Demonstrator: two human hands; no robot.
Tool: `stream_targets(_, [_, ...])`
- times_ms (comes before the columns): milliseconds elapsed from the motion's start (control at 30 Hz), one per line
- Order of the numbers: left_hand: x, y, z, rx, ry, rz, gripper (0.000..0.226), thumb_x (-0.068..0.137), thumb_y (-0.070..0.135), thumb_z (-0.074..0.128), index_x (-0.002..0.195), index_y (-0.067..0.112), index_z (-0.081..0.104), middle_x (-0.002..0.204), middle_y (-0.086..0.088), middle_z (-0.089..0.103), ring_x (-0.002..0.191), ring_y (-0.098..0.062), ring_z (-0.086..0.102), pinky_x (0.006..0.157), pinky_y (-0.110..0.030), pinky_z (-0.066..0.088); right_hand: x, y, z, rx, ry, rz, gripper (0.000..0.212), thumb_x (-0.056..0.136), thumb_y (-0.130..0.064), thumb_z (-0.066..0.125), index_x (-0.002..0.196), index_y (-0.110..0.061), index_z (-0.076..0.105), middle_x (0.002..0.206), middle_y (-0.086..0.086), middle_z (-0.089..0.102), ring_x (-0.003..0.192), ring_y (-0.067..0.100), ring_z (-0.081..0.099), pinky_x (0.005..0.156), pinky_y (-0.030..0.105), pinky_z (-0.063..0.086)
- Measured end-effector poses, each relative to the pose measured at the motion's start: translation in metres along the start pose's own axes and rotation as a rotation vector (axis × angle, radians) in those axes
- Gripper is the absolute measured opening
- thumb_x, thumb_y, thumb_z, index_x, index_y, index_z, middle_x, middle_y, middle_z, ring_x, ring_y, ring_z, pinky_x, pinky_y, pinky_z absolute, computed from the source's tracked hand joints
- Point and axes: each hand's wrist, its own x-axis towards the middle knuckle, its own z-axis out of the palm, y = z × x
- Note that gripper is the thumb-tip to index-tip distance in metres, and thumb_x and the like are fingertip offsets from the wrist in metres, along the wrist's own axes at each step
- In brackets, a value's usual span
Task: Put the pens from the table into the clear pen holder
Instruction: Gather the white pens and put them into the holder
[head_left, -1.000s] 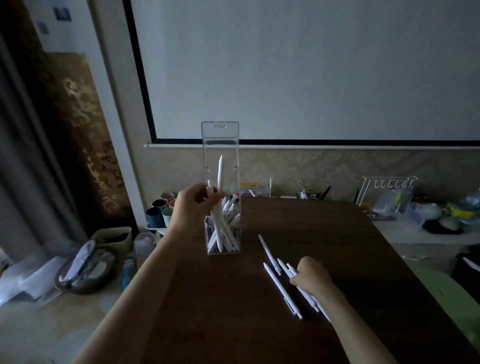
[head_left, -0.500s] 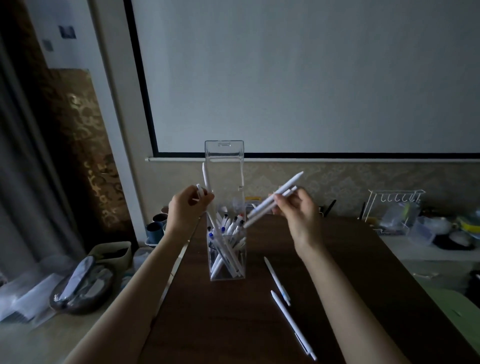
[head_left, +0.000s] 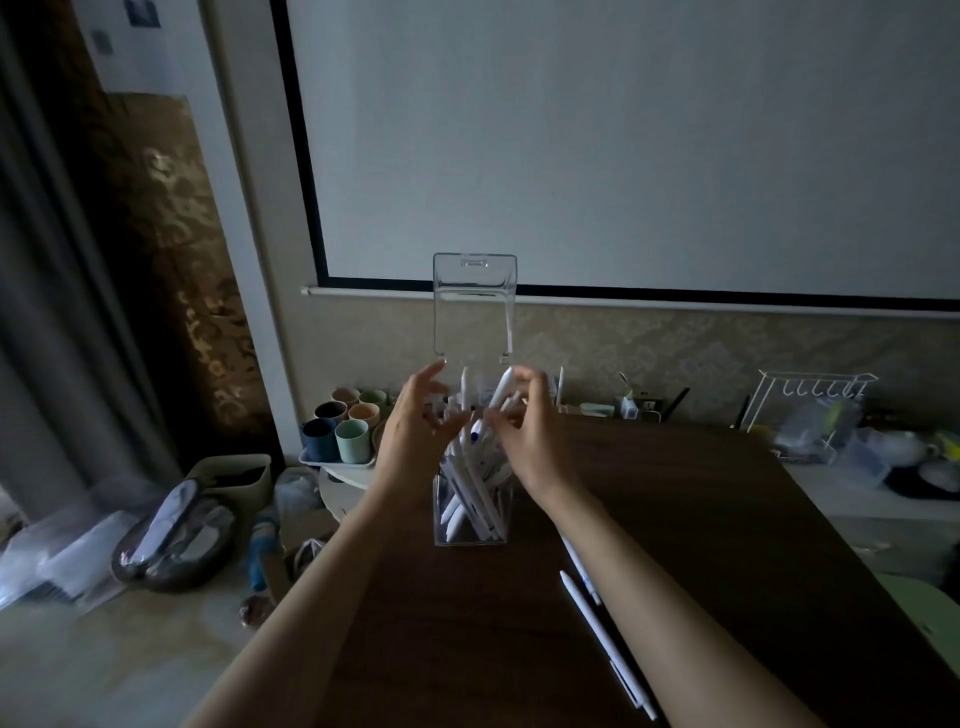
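Note:
The clear pen holder (head_left: 470, 525) stands on the dark wooden table (head_left: 467, 623), its hinged lid (head_left: 474, 306) flipped upright, with several white pens inside. My right hand (head_left: 532, 436) is over the holder's mouth, fingers closed on white pens (head_left: 501, 391) that slant down into it. My left hand (head_left: 413, 428) hovers at the holder's left top edge, fingers spread and holding nothing. A white pen (head_left: 464, 387) stands upright in the holder beside it. Two white pens lie on the table to the right. One pen (head_left: 582, 571) is partly hidden by my right forearm, and the other pen (head_left: 605, 642) lies nearer me.
A tray of coloured cups (head_left: 340, 431) sits on a low stand left of the table. A white wire rack (head_left: 810, 405) and plastic containers stand at the far right. Bags and a basket (head_left: 176, 535) lie on the floor to the left.
My right hand has carried its pens down to the holder's mouth. My left hand has opened, and the pen it held now stands in the holder.

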Motion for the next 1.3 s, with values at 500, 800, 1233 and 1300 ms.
stream_targets(500, [0.012, -0.001, -0.005, 0.308, -0.075, 0.139, 0.035, 0.084, 0.022, 0.061, 0.117, 0.016, 0.051, 0.093, -0.001, 0.058, 0.069, -0.015, 0.056, 0.068, -0.036, 0.055, 0.006, 0.007, -0.001, -0.382, -0.08, -0.312, 0.041, 0.092, -0.007, 0.049, 0.133, -0.012, 0.044, 0.112, 0.013, 0.061, 0.1, 0.021, 0.06, 0.084, 0.017, 0.043])
stream_targets(800, [-0.006, -0.014, 0.003, 0.299, -0.066, 0.142, 0.016, 0.082, 0.017, 0.063, 0.086, 0.002, 0.069, 0.085, -0.014, 0.062, 0.068, -0.016, 0.051, 0.061, -0.034, 0.047, 0.001, 0.009, -0.001, -0.372, 0.037, -0.253, 0.024, 0.089, -0.015, 0.057, 0.109, -0.006, 0.05, 0.079, 0.01, 0.062, 0.064, 0.02, 0.06, 0.052, 0.036, 0.051])
stream_targets(1233, [-0.037, 0.003, -0.003, 0.17, -0.039, 0.028, 0.024, 0.084, 0.019, 0.062, 0.104, 0.006, 0.064, 0.102, -0.01, 0.055, 0.082, -0.018, 0.058, 0.073, -0.025, 0.05, -0.003, -0.003, -0.01, -0.216, -0.178, -0.069, 0.063, 0.089, -0.014, 0.056, 0.143, -0.022, 0.023, 0.094, -0.008, 0.054, 0.066, 0.015, 0.059, 0.057, 0.025, 0.052])
stream_targets(1300, [-0.049, 0.002, -0.001, 0.183, -0.019, 0.028, 0.025, 0.083, 0.021, 0.062, 0.106, 0.011, 0.062, 0.105, -0.008, 0.054, 0.085, -0.021, 0.059, 0.074, -0.032, 0.053, -0.017, 0.005, -0.025, -0.111, -0.087, -0.048, 0.061, 0.09, -0.01, 0.054, 0.142, -0.021, 0.025, 0.11, -0.006, 0.05, 0.08, 0.015, 0.061, 0.07, 0.021, 0.054])
